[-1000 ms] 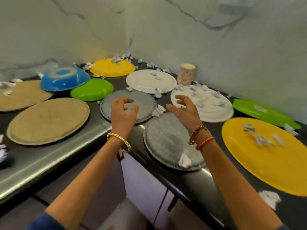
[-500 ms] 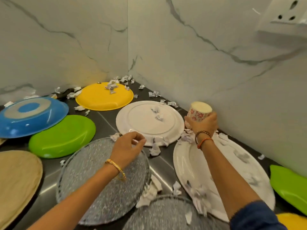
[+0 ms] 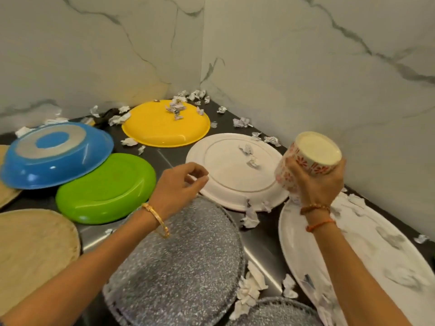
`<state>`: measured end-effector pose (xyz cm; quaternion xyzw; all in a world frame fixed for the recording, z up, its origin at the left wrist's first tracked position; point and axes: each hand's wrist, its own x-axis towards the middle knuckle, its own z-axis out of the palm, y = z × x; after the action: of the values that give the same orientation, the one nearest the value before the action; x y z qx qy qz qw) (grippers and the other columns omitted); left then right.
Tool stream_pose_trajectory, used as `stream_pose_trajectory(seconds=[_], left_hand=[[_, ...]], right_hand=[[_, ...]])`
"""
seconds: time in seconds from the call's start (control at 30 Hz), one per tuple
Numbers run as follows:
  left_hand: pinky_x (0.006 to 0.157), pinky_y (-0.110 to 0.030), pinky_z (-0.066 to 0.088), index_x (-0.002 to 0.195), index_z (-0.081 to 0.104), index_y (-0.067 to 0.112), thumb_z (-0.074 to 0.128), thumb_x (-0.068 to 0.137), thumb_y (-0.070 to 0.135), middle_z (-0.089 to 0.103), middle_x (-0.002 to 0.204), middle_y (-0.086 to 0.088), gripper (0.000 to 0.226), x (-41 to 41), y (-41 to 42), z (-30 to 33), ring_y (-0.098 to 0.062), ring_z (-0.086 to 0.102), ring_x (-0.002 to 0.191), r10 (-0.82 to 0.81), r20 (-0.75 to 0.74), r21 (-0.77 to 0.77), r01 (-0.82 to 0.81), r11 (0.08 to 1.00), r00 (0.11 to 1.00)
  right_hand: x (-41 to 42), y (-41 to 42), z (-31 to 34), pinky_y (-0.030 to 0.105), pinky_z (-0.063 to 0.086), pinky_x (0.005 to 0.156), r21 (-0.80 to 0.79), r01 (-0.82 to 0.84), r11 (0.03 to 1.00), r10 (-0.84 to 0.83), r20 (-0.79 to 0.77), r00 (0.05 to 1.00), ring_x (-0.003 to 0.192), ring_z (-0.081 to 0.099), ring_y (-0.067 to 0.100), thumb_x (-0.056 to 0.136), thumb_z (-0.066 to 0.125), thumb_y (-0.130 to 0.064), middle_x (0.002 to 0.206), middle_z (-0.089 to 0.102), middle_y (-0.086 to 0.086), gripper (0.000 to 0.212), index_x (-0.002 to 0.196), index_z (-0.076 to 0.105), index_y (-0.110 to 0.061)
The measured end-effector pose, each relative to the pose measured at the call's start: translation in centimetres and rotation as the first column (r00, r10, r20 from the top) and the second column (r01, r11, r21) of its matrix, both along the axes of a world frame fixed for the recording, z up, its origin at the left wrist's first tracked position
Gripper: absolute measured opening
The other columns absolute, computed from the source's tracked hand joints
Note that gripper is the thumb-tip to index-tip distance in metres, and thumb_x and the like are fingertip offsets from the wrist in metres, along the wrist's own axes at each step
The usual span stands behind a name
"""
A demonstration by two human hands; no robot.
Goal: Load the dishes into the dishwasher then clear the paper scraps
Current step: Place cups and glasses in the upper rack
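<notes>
I see right hand gripping floral paper cup, tilted, right of frame. Left hand loosely curled, empty, over round white plate rim, centre frame; nearer it.

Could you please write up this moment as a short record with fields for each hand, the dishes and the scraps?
right hand: right hand grips the floral paper cup, lifted and tilted above the counter
left hand: left hand holds nothing, fingers loosely curled at the rim of the round white plate
dishes: all upturned on the dark counter; blue bowl leans on the green plate
scraps: crumpled paper scraps lie on counter and plates
</notes>
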<state>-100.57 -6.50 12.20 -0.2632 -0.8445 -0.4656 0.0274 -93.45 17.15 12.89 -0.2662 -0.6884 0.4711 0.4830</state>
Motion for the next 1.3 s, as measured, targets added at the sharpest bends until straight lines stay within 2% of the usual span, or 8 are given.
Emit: stream_pose_trajectory(seconds=[0.17, 0.3, 0.5, 0.63, 0.8, 0.9, 1.1, 1.3], left_hand=[[0.068, -0.005, 0.038, 0.107, 0.062, 0.01, 0.064, 0.085, 0.017, 0.06, 0.101, -0.001, 0.023, -0.3, -5.5, 1.3, -0.009, 0.054, 0.086, 0.021, -0.131, -0.115, -0.036, 0.993, 0.991], [0.089, -0.029, 0.036, 0.11, 0.059, 0.008, 0.067, 0.081, 0.022, 0.055, 0.114, -0.011, 0.032, -0.4, -11.6, 1.7, -0.026, 0.05, 0.108, 0.053, -0.241, -0.272, -0.12, 0.955, 0.969], [0.094, -0.027, 0.031, 0.106, 0.063, 0.005, 0.069, 0.073, 0.027, 0.054, 0.112, -0.018, 0.04, -0.6, -22.9, 1.7, -0.033, 0.051, 0.109, 0.357, -0.275, -0.254, -0.425, 0.869, 0.893], [0.106, -0.036, 0.023, 0.12, 0.055, 0.009, 0.071, 0.075, 0.034, 0.042, 0.134, -0.017, 0.054, -0.1, -29.2, 1.0, -0.031, 0.034, 0.129, 0.585, -0.26, -0.338, -0.64, 0.69, 0.769], [0.112, -0.054, 0.01, 0.131, 0.043, 0.01, 0.067, 0.077, 0.044, 0.016, 0.15, -0.02, 0.068, 1.7, -37.9, 1.3, -0.042, 0.003, 0.141, 0.791, -0.462, -0.307, -0.909, 0.282, 0.401], [0.108, -0.061, 0.016, 0.134, 0.039, 0.013, 0.065, 0.077, 0.051, 0.014, 0.15, -0.017, 0.073, 1.6, -42.9, 2.3, -0.046, 0.007, 0.138, 0.872, -0.367, -0.426, -0.892, 0.152, 0.324], [0.099, -0.053, 0.039, 0.139, 0.029, 0.014, 0.071, 0.069, 0.055, 0.029, 0.14, -0.02, 0.091, 0.5, -47.2, 2.0, -0.043, 0.036, 0.126, 0.939, 0.029, -0.459, -0.83, 0.317, 0.343], [0.089, -0.046, 0.044, 0.133, 0.039, 0.014, 0.067, 0.069, 0.06, 0.044, 0.13, -0.019, 0.084, 0.9, -46.2, 1.5, -0.04, 0.048, 0.115, 0.932, -0.143, -0.434, -0.867, 0.244, 0.333]], right_hand=[[0.6, -11.5, -0.7, 0.046, 0.05, 0.093, -0.238, -0.47, 0.85, 0.423, -0.224, 0.878, 0.1, 0.06, 0.016, 0.037, 0.081, -0.033, 0.11, 0.062, 0.01, 0.088, 0.116, 0.053, -0.008], [0.2, -19.0, -0.8, 0.032, 0.054, 0.076, -0.345, -0.667, 0.661, 0.551, -0.38, 0.743, 0.093, 0.063, 0.013, 0.037, 0.079, -0.025, 0.102, 0.064, 0.005, 0.084, 0.115, 0.053, -0.009], [-0.4, -25.9, -0.3, 0.033, 0.057, 0.071, -0.351, -0.783, 0.514, 0.66, -0.421, 0.622, 0.084, 0.066, 0.01, 0.039, 0.075, -0.025, 0.089, 0.07, -0.005, 0.072, 0.107, 0.056, -0.011], [-1.3, -29.2, -0.3, 0.039, 0.055, 0.08, -0.301, -0.816, 0.493, 0.736, -0.356, 0.576, 0.1, 0.061, 0.023, 0.037, 0.084, -0.029, 0.115, 0.06, 0.021, 0.098, 0.123, 0.048, 0.003], [-3.1, -34.0, -0.8, 0.025, 0.056, 0.071, -0.279, -0.876, 0.393, 0.831, -0.301, 0.469, 0.09, 0.065, 0.005, 0.038, 0.079, -0.029, 0.106, 0.064, 0.001, 0.082, 0.114, 0.054, -0.017], [-3.8, -36.5, -1.4, 0.027, 0.056, 0.075, -0.274, -0.895, 0.353, 0.871, -0.254, 0.421, 0.095, 0.064, 0.007, 0.035, 0.08, -0.031, 0.11, 0.063, 0.003, 0.089, 0.118, 0.052, -0.015], [-4.2, -38.9, -2.5, 0.028, 0.055, 0.077, -0.236, -0.91, 0.342, 0.902, -0.188, 0.388, 0.093, 0.062, 0.004, 0.031, 0.081, -0.032, 0.105, 0.062, -0.005, 0.078, 0.103, 0.052, -0.031], [-4.5, -38.4, -2.7, 0.028, 0.055, 0.077, -0.18, -0.914, 0.364, 0.903, -0.173, 0.393, 0.093, 0.062, 0.003, 0.032, 0.081, -0.032, 0.105, 0.062, -0.005, 0.079, 0.105, 0.052, -0.029]])
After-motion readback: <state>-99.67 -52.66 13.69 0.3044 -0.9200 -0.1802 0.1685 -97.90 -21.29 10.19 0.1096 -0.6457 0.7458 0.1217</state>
